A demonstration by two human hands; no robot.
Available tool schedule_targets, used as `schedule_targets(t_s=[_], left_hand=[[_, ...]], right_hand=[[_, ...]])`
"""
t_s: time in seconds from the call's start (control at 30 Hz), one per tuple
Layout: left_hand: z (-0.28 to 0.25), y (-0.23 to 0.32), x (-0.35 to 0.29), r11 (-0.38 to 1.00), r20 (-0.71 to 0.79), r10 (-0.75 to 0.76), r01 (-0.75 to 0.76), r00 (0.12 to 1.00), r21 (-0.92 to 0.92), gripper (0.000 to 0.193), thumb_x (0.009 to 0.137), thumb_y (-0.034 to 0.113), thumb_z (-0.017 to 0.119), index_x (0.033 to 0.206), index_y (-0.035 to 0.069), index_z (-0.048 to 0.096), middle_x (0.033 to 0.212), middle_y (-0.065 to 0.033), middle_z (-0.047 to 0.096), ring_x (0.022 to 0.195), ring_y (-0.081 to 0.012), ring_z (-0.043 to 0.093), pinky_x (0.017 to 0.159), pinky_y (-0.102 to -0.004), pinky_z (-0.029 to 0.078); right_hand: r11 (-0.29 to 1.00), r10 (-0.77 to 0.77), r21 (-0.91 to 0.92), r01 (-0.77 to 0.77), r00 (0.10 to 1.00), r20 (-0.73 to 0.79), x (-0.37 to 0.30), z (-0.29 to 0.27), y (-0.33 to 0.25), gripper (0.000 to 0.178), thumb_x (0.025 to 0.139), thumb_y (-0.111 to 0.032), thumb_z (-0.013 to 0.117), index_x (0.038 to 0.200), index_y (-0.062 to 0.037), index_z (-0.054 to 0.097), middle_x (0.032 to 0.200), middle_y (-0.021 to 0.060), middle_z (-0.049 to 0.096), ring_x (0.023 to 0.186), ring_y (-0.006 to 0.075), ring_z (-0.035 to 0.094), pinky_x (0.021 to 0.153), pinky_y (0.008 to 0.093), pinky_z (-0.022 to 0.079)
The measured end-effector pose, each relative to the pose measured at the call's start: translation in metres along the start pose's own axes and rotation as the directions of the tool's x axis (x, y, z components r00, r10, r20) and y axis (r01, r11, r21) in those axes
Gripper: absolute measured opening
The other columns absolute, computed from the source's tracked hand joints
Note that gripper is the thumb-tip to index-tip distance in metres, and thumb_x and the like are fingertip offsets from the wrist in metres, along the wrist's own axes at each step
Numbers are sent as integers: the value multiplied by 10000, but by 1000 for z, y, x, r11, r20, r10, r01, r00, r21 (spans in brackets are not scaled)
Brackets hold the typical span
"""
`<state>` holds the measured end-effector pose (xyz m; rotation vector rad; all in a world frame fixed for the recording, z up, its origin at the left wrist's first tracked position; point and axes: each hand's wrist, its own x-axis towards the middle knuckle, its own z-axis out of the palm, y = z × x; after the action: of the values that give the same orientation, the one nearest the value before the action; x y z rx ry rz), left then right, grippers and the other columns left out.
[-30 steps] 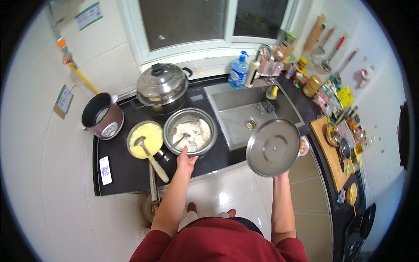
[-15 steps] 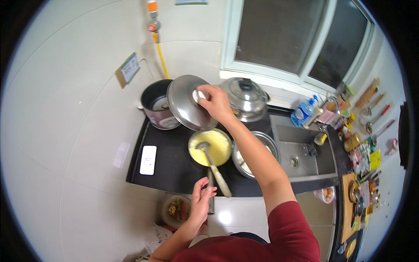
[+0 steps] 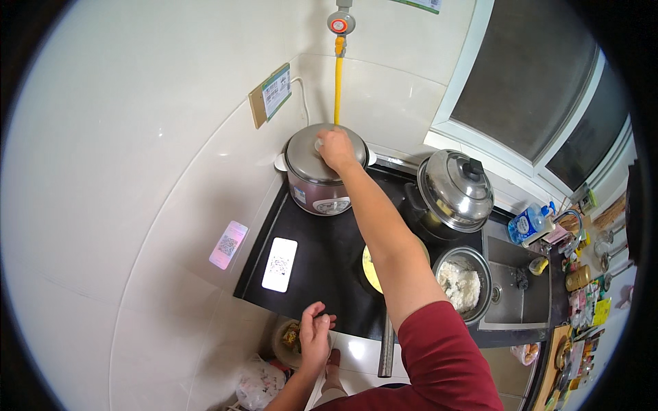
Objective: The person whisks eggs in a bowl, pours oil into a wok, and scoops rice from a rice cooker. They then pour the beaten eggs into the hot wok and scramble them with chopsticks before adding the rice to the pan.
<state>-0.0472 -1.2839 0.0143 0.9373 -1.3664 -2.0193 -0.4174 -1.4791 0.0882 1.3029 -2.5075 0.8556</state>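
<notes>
My right hand (image 3: 337, 148) is closed around the knob of a grey metal lid (image 3: 305, 156). That lid sits over the top of a brownish-pink rice cooker (image 3: 307, 196) with white side handles, in the far left corner of the counter. Held low by the counter's front edge, my left hand (image 3: 315, 340) has its fingers apart and slightly bent, with nothing in it. Under my right forearm, a pan (image 3: 386, 353) shows its handle and a strip of yellow food (image 3: 371, 272); the forearm hides the rest. Right of it stands a metal bowl (image 3: 489, 291) of white rice (image 3: 462, 288).
A lit phone (image 3: 279, 265) lies on the black counter (image 3: 315, 260). Behind the bowl is a steel steamer pot (image 3: 456, 188) with a domed lid. The sink (image 3: 507, 301) and a blue soap bottle (image 3: 528, 222) are to the right. A waste bin (image 3: 284, 349) stands below.
My right hand has carried the lid left and down from beside the rice cooker onto its top. My view has shifted left. The ladle in the pan is now out of sight.
</notes>
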Motion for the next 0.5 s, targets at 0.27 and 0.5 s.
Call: schedule_targets(t_s=[0.27, 0.5], left_hand=[[-5, 51, 90, 923, -100, 367, -349, 925, 163, 432, 961, 133, 464, 1365, 12, 371, 1312, -133, 445, 1042, -188, 542, 882, -314, 451], [14, 47, 83, 946, -61, 304, -293, 951, 142, 411, 954, 129, 446, 1349, 24, 402, 1298, -112, 458, 1045, -185, 551, 875, -312, 445]], right_hand=[[999, 15, -33, -16, 1000, -26, 4, 21, 6, 309, 769, -93, 608, 1074, -100, 660, 1091, 217, 591, 1069, 375, 538, 906, 441, 471], [998, -55, -42, 54, 998, -15, -20, -20, 0, 561, 784, -237, 695, 1283, -62, 509, 1305, 254, 469, 1182, 405, 466, 1000, 450, 401]])
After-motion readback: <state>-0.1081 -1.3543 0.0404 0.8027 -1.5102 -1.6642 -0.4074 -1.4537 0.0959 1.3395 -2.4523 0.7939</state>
